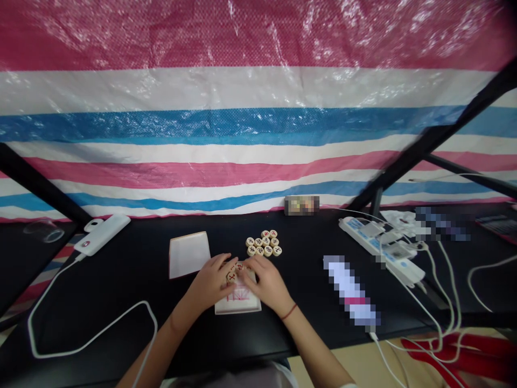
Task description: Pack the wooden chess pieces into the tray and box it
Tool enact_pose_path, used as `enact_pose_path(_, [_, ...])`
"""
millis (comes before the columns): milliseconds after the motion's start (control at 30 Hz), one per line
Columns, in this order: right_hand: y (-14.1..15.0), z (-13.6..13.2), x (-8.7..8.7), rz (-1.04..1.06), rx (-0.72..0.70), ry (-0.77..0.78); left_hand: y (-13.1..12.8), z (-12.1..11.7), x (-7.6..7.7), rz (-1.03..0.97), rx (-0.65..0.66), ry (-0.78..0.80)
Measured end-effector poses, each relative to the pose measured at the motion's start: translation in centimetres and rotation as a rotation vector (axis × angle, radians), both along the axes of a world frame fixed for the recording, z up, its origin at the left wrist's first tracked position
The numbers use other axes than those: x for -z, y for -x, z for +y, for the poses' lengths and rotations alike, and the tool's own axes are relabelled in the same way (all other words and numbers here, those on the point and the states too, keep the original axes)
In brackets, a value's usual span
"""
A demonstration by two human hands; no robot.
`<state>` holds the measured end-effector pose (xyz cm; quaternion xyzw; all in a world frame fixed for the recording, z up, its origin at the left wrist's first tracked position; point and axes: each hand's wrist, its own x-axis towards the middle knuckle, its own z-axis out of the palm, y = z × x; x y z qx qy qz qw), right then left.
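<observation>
A white box (239,309) lies at the front middle of the table, with red markings on its inside. Several round xiangqi pieces (231,277) with dark and red characters sit toward its far end, between my hands. My left hand (210,280) is curled round the pieces from the left. From the right, my right hand (266,280) reaches over the box with bent fingers against the pieces. Just beyond, more xiangqi pieces (266,242) stand grouped on the table, some stacked. The box lid (189,256) lies inside up to the left of my left hand.
A white power strip (103,234) with a looping cable stands at the left. A second power strip (382,250) with plugs and cables lies at the right. Nearer is a blurred device (351,291) on a cord. Striped plastic sheeting (242,124) hangs behind the black table (299,318).
</observation>
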<state>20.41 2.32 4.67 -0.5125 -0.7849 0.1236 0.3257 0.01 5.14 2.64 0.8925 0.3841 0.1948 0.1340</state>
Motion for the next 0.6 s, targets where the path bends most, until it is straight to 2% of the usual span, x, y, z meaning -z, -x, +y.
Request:
enact_pose_path(133, [-3.3, 3.6, -0.5, -0.021, 0.326, 0.045, -1.2, 0.0, 0.0, 0.039, 0.000, -0.016])
enact_pose_path(233, [-4.6, 6.8, -1.0, -0.183, 0.454, 0.212, -1.7, 0.0, 0.1, 0.080, 0.014, 0.003])
enact_pose_path(400, [-4.8, 10.9, -1.2, -0.361, 0.461, 0.445, -2.2, -0.6, 0.3, 0.086, -0.025, -0.004])
enact_pose_path(600, [-5.1, 12.9, -1.1, -0.395, 0.410, 0.573, -2.3, -1.0, 0.3, 0.090, -0.051, -0.009])
